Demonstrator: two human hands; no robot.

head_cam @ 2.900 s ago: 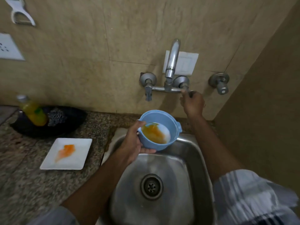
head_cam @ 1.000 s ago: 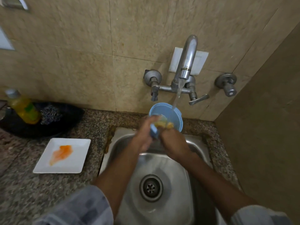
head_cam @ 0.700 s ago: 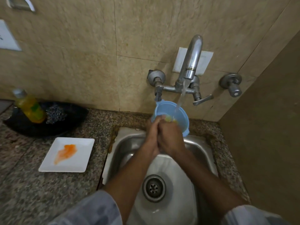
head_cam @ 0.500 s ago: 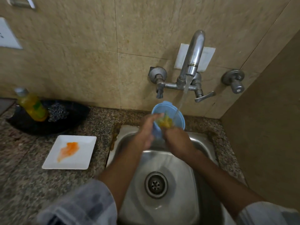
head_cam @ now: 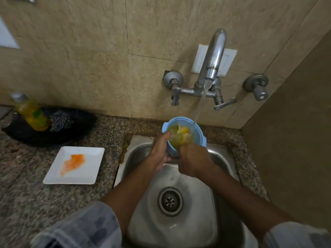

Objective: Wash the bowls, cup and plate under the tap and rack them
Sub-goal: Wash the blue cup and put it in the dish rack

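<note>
Since half a second before, your two hands had barely shifted: the bowl stayed under the stream and your right hand kept working inside it, while almost three seconds earlier that hand had been up at the tap handle and no water ran. You held the blue bowl [head_cam: 198, 135] over the back edge of the steel sink [head_cam: 225, 158], tilted toward you, with your left hand [head_cam: 161, 151] gripping its near-left side, thumb hooked over the rim and the other fingers curled round the outside wall. Your right hand [head_cam: 193, 158] reached into the bowl from the near side; its fingers were buried in yellow-orange residue, so you could not tell whether they were spread or pressed together. Water fell from the tap [head_cam: 213, 58] in a thin slanting stream and landed just inside the bowl's far right rim. On the speckled granite counter [head_cam: 35, 203] to the left of the sink lay the white square plate [head_cam: 77, 165], flat and apart from the sink edge, with an orange smear on it. Behind the plate, against the wall, sat a black tray [head_cam: 75, 129] holding a yellow bottle [head_cam: 32, 113] and a steel scrubber [head_cam: 60, 120] just beside it
</note>
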